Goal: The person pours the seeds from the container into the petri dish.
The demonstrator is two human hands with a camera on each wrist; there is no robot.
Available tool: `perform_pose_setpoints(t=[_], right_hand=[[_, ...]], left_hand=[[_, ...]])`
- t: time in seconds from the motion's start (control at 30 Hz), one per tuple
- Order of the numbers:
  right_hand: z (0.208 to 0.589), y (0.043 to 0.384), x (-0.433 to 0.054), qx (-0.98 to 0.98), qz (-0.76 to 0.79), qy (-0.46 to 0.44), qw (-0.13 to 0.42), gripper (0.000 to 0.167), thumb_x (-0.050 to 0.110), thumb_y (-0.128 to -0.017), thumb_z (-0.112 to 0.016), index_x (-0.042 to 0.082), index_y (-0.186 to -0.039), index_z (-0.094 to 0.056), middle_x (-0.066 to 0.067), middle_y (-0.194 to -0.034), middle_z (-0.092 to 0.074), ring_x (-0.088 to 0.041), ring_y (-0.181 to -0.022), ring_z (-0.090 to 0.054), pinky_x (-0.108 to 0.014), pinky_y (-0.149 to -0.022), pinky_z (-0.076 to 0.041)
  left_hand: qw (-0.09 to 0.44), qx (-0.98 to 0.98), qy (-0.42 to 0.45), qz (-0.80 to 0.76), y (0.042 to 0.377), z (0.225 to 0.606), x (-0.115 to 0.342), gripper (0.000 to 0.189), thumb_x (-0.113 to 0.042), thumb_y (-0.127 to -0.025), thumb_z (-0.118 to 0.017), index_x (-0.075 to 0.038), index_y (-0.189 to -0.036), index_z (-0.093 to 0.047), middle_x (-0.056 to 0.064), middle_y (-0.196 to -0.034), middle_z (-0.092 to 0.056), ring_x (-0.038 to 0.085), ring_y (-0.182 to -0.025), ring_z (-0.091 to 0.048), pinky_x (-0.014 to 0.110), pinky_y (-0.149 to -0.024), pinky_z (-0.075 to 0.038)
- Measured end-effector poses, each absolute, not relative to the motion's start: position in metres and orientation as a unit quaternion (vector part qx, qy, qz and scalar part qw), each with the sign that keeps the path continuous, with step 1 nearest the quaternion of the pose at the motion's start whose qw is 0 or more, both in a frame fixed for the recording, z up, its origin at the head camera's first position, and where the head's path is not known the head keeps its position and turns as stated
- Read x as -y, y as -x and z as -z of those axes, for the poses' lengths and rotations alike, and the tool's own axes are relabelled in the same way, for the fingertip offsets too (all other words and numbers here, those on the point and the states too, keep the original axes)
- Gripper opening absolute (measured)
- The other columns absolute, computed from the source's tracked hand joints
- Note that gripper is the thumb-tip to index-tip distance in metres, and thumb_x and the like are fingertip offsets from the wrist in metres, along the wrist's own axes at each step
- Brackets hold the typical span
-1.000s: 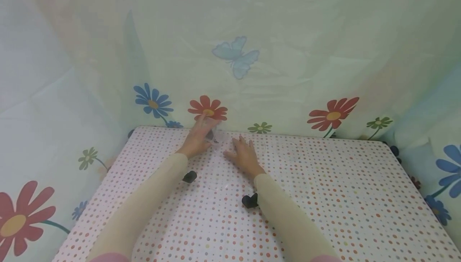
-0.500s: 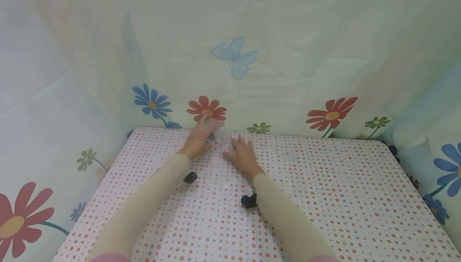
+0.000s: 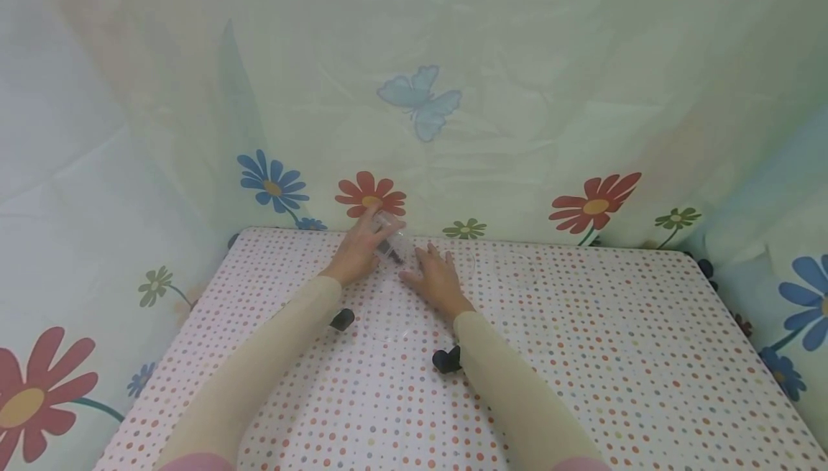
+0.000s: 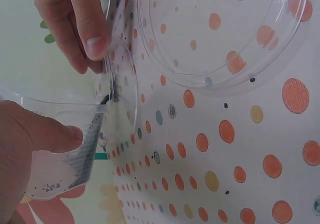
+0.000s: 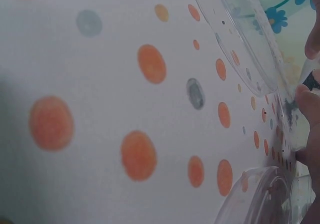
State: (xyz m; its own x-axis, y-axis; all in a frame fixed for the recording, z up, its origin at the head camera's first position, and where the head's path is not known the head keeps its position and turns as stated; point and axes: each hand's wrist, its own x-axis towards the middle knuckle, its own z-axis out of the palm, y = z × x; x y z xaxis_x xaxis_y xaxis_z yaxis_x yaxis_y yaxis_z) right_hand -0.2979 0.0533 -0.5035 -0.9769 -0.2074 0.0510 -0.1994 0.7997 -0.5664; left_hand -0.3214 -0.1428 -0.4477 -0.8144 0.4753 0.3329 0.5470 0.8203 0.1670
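Note:
In the head view my left hand (image 3: pixel 354 249) holds a clear plastic cup (image 3: pixel 396 241), tipped with its mouth down to the right. Dark grains (image 4: pixel 86 156) lie along the cup's lower wall in the left wrist view and run out over its rim. They fall into a small clear shallow dish (image 4: pixel 133 119) just below, where a dark heap (image 4: pixel 114 88) shows. My right hand (image 3: pixel 441 282) rests at that dish's side with fingers extended; whether its fingertips press the rim I cannot tell.
A larger clear dish (image 4: pixel 192 82) lies nearer the body. Another clear dish (image 5: pixel 250 196) stands right of the right hand, and a faint round outline (image 3: pixel 517 270) lies beyond it. Stray dark grains (image 4: pixel 226 105) dot the spotted tablecloth (image 3: pixel 550 385). A flowered curtain (image 3: pixel 504 133) hangs behind.
The cup in my left hand has tilted further, its mouth swinging down towards the right. Dark grains have slid to its rim. My right hand has stayed put.

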Motion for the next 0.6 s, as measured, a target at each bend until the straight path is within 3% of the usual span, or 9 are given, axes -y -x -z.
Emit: perform_pose_setpoints(t=[0.6], right_hand=[[0.5007, 0.2975, -0.0523, -0.953, 0.281, 0.115, 0.002, 0.074, 0.053, -0.090, -0.059, 0.009, -0.147, -0.040, -0.016, -0.154, -0.036, -0.032, -0.149, -0.022, -0.052, -0.123, -0.003]], left_hand=[[0.132, 0.945, 0.277, 0.116, 0.3194, 0.4441, 0.1408, 0.090, 0.011, -0.076, -0.066, -0.040, -0.144, -0.038, 0.012, -0.158, -0.020, 0.033, -0.142, -0.034, 0.049, -0.109, -0.043]])
